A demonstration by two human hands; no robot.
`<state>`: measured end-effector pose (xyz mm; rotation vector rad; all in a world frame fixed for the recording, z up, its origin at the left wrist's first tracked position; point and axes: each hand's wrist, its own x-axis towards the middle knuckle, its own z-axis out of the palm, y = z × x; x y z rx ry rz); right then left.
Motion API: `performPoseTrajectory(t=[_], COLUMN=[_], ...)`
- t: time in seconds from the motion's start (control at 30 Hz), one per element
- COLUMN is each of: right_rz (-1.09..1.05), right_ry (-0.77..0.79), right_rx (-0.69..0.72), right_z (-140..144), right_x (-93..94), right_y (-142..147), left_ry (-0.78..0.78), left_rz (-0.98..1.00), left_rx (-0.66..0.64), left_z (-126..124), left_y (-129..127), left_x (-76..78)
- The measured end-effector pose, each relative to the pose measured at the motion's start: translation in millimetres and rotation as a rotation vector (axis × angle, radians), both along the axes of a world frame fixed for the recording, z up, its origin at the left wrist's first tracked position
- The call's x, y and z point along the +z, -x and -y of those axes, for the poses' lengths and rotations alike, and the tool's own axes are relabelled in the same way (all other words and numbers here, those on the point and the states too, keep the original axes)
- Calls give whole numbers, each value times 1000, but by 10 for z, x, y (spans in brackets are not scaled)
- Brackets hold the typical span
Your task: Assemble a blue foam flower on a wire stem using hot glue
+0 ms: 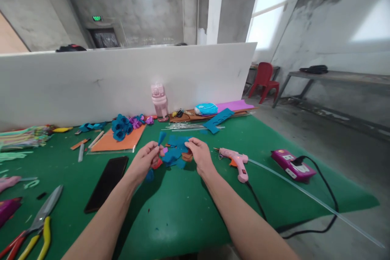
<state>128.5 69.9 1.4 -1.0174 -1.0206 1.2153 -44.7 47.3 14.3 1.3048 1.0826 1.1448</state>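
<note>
My left hand is closed in a pinch on a small rolled piece of blue felt, which points up from the fingertips. The thumb and fingers of my right hand are pinched at the edge of a flat blue felt piece. Between and just beyond the hands lies a loose pile of blue felt scraps, with brown, pink and red bits among them. To the right of my right hand, a pink glue gun rests on the green table, its nozzle toward the hand.
A glue stick trails from the gun, near a purple power strip. A phone and shears lie left. Blue felt flowers sit on orange sheets. A pink bottle stands by the white partition.
</note>
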Motion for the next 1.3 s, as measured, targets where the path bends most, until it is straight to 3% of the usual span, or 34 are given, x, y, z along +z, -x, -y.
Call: performPoseTrajectory(t=[0.23, 0.33, 0.53, 0.67, 0.8, 0.97, 1.1, 1.3], right_rz=[-115, -151, -64, 8, 22, -8, 45, 114], right_ry=[12, 20, -5, -117, -161, -145, -88, -86], right_rx=[-42, -11, 43, -4, 5, 73, 50, 73], right_z=[-32, -49, -78, -44, 255, 901, 1300, 1599], right_x=[-35, -55, -67, -34, 101, 214, 133, -25], right_y=[2, 4, -8, 20, 30, -108, -223, -241], left_ry=[140, 114, 110, 95, 58, -3, 20, 105], left_rz=[141, 155, 340, 453, 387, 268, 241, 286], left_rx=[46, 98, 95, 147, 251, 353, 351, 276], left_z=[182, 258, 427, 640, 964, 1433, 1692, 1841], left_y=[-205, -320, -471, -513, -566, -635, -656, -674], left_x=[239, 297, 278, 233, 188, 124, 9, -181])
